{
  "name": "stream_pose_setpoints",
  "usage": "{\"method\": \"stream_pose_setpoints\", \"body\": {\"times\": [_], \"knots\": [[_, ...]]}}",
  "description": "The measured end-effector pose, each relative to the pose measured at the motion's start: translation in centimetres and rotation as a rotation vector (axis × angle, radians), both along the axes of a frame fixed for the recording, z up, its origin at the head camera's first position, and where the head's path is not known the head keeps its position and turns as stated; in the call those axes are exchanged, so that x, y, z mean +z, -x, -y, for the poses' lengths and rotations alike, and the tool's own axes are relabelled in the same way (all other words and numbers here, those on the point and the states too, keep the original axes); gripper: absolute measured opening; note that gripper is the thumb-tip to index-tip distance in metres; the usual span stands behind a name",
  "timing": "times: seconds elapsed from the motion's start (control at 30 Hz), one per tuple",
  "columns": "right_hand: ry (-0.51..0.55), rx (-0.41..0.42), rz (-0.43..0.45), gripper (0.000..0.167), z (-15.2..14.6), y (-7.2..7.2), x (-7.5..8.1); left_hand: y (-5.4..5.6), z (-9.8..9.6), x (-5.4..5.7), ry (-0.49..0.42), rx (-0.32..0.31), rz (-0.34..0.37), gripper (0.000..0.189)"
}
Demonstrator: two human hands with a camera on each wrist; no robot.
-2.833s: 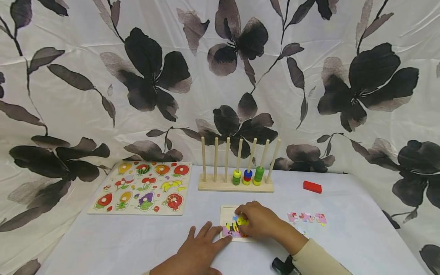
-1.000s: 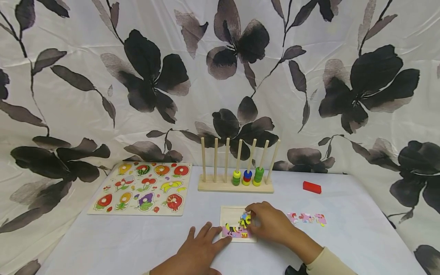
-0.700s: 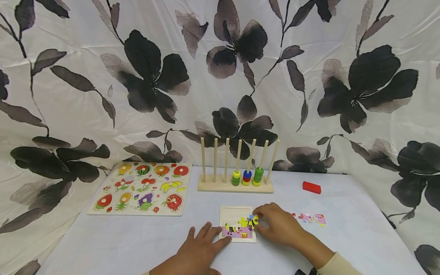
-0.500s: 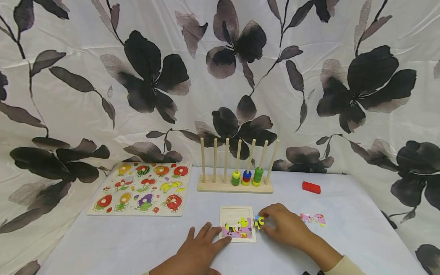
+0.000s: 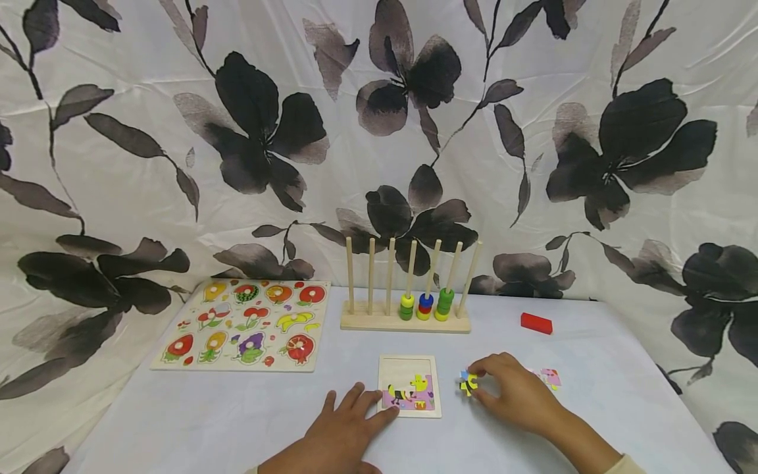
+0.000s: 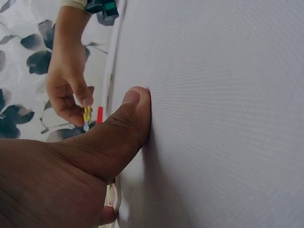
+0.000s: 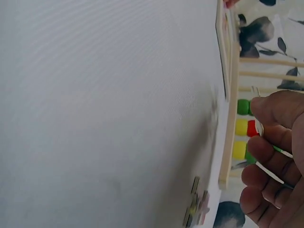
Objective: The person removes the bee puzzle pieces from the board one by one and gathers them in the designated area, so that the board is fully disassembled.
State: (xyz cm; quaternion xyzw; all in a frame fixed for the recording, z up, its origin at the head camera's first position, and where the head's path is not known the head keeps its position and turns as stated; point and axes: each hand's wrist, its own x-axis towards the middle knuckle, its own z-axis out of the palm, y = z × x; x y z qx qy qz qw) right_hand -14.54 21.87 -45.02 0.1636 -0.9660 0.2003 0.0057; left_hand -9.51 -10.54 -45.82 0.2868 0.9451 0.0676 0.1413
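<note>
My right hand (image 5: 521, 395) pinches a jigsaw puzzle piece (image 5: 468, 383), blue with yellow and black stripes, between thumb and fingertips. It is held over the cloth, right of the small wooden puzzle tray (image 5: 437, 388). In the tray's lower part lie fitted pieces (image 5: 417, 398) showing a yellow and black figure on pink; its upper part is bare wood. My left hand (image 5: 340, 434) lies with fingers spread, index finger and thumb at the tray's lower left edge. In the left wrist view the left thumb (image 6: 135, 107) rests straight on the cloth.
More pink pieces (image 5: 551, 376) lie beyond the right hand, which partly hides them. A pegged bead stand (image 5: 355, 320) stands behind the tray. A fruit puzzle board (image 5: 225, 361) lies at the left, and a red block (image 5: 536, 323) at the back right.
The right hand has taken the striped piece out of the tray and carried it right, off the tray. The left hand stays where it was.
</note>
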Motion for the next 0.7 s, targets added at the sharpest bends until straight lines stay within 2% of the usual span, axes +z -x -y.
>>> {"method": "stream_pose_setpoints", "body": {"times": [0.3,0.5,0.7], "knots": [[0.034,-0.005,-0.007,0.033,-2.0,-0.4,-0.1,0.0,0.0,0.2,-0.010,0.009,0.020,0.088],[0.022,-0.006,-0.039,0.034,-3.4,-0.6,-0.3,0.0,0.0,0.1,-0.013,0.016,0.026,0.089],[0.013,-0.031,-0.032,0.035,-4.5,-0.8,-0.2,0.0,0.0,0.1,-0.010,0.015,0.021,0.089]]}}
